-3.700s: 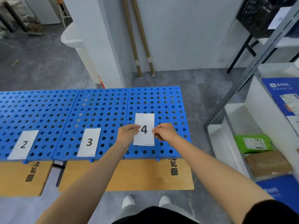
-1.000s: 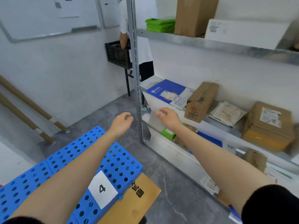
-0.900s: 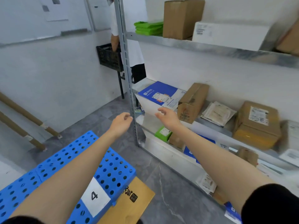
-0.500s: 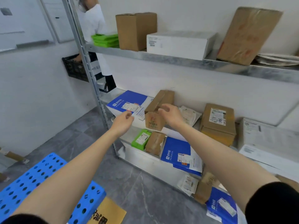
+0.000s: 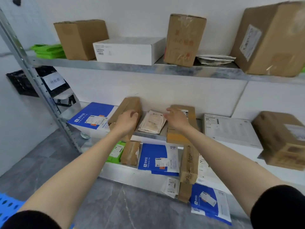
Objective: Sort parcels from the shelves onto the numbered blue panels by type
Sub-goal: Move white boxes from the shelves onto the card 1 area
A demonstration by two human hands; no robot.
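**Both hands at the middle shelf, either side of a pale envelope**

A flat pale paper envelope (image 5: 152, 123) lies on the middle metal shelf (image 5: 148, 135), and the two hands reach in on either side of it. The left hand (image 5: 127, 121) is just left of the envelope, against a narrow brown cardboard box (image 5: 130, 104) that leans tilted on the back wall. Its fingers curve loosely, and I cannot tell whether they grip the box. The right hand (image 5: 177, 119) hovers just right of the envelope in front of a taped brown cardboard parcel (image 5: 189, 113), fingers relaxed and slightly spread, holding nothing.

Further left of the envelope lies a flat blue mailer with a white label (image 5: 92, 116); further right lies a flat white box (image 5: 229, 129). Below the envelope, on the lower shelf, sit a second blue mailer (image 5: 156, 159) and a green bag parcel (image 5: 116, 152). Well down and left of the envelope, a corner of a blue perforated panel (image 5: 8, 207) shows.
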